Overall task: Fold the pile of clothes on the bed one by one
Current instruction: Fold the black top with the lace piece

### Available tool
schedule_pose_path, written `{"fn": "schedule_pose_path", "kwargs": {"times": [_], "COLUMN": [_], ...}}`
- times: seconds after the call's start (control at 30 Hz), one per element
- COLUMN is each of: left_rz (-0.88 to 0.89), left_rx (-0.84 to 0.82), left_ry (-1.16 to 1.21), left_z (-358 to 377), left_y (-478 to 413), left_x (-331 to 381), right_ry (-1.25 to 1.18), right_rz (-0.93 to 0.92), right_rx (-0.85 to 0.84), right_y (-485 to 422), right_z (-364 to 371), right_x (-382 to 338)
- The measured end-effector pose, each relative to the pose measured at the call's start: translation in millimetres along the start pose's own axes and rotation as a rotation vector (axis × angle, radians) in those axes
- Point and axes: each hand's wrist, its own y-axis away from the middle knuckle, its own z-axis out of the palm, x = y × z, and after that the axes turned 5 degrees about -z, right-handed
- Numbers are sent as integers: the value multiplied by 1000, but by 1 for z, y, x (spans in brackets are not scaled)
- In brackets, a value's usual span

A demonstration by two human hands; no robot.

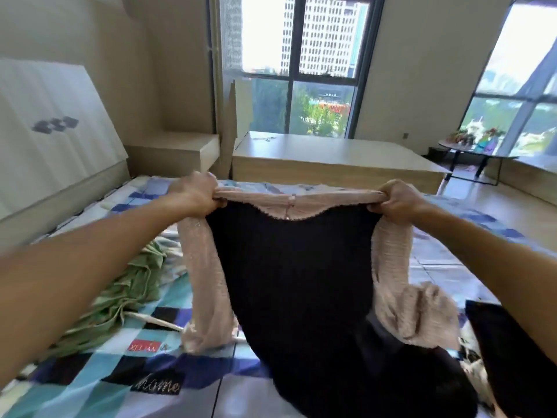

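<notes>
A black knit top with pale pink sleeves and collar [292,267] hangs in the air over the bed [126,366]. My left hand [196,191] grips its left shoulder and my right hand [398,200] grips its right shoulder, stretching the neckline flat between them. Both pink sleeves dangle down, and the black hem trails onto the bed near me. A crumpled green garment [120,294] lies on the bed to the left. Another black garment [512,351] lies under my right forearm, with a black-and-white patterned cloth [476,366] beside it.
The bed carries a blue, teal and black checked cover. A white headboard panel [51,125] stands at the left. Low wooden cabinets [331,161] run along the wall beyond the bed, below tall windows. A small round table [470,146] with flowers stands at the far right.
</notes>
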Motion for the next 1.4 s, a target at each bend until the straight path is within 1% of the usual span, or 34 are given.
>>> {"fn": "schedule_pose_path", "kwargs": {"times": [0.07, 0.13, 0.2, 0.3, 0.37, 0.53, 0.6, 0.67, 0.77, 0.83, 0.9, 1.0, 1.03, 1.1, 1.13, 1.17, 1.2, 1.23, 1.27, 1.33, 1.4], "left_rz": [-42, -41, -36, -13, 34, 54, 116, 189, 245, 245, 269, 320, 318, 289, 270, 252, 234, 218, 183, 147, 128], "left_rx": [153, 283, 394, 573, 719, 935, 916, 814, 624, 591, 552, 448, 389, 193, 84, 22, 30, 100, 241, 573, 818], "left_ry": [105, 308, 463, 529, 548, 563, 613, 669, 695, 654, 624, 613, 587, 508, 442, 376, 321, 300, 295, 324, 383], "left_z": [-65, -135, -202, -294, -359, -471, -491, -490, -467, -442, -413, -371, -359, -336, -327, -320, -318, -321, -334, -380, -444], "left_y": [-31, -54, -70, -87, -79, -29, -13, -4, -6, -19, -32, -42, -44, -43, -44, -42, -42, -42, -41, -33, -12], "left_x": [14, 29, 43, 56, 66, 92, 102, 105, 95, 81, 68, 47, 39, 26, 20, 17, 19, 24, 30, 53, 76], "right_ry": [-33, -32, -28, -108, -178, -342, -369, -401, -424, -391, -275, 60, 143, 284, 330, 356, 362, 348, 311, 191, 33], "right_rz": [-24, -67, -48, -51, -83, -197, -193, -187, -182, -240, -276, -247, -251, -250, -242, -238, -235, -231, -222, -192, -189], "right_rx": [187, 381, 580, 814, 950, 1143, 1159, 1147, 1063, 979, 927, 822, 767, 643, 592, 571, 586, 640, 728, 918, 1082], "right_y": [-31, -55, -70, -77, -70, -49, -47, -48, -55, -57, -63, -66, -69, -74, -75, -77, -76, -74, -71, -63, -48], "right_z": [-56, -117, -175, -259, -318, -407, -427, -430, -408, -383, -357, -313, -300, -277, -268, -264, -264, -269, -280, -319, -375], "right_x": [-30, -62, -93, -136, -162, -200, -198, -188, -169, -156, -139, -116, -108, -95, -92, -91, -93, -99, -110, -136, -169]}}
